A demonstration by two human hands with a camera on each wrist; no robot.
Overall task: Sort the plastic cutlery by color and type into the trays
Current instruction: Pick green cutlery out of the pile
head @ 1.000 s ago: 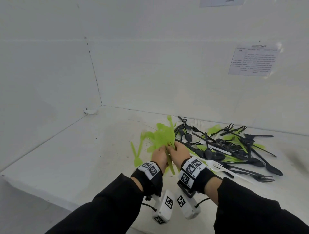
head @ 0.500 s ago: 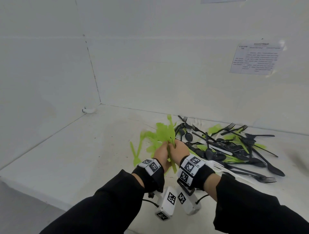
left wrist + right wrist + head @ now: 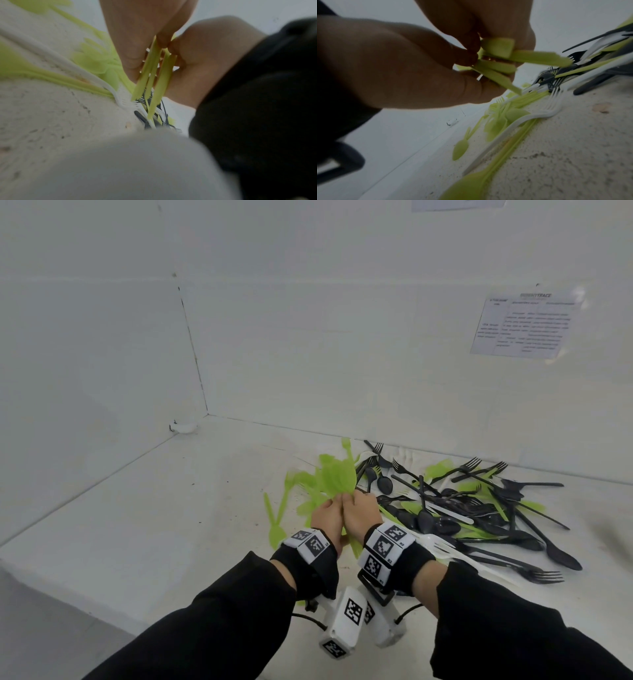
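Observation:
Both hands meet over the white table, gripping one bundle of green plastic spoons [image 3: 334, 477] by the handles. My left hand [image 3: 327, 517] and right hand [image 3: 359, 513] press side by side, the spoon bowls fanning up and away from them. In the left wrist view the green handles [image 3: 154, 75] hang down between the curled fingers. In the right wrist view the handles [image 3: 513, 59] stick out past the thumb. A mixed pile of black cutlery [image 3: 479, 508] with green and white pieces lies to the right.
Loose green spoons [image 3: 275, 518] lie on the table left of the hands. A white fork [image 3: 445, 546] lies by the right wrist. White walls close the back and left; a printed sheet [image 3: 524, 325] hangs on the back wall. The table's front edge is near my forearms.
Both hands stayed together on the green bundle, shifting their grip slightly on the handles. The pile has not moved.

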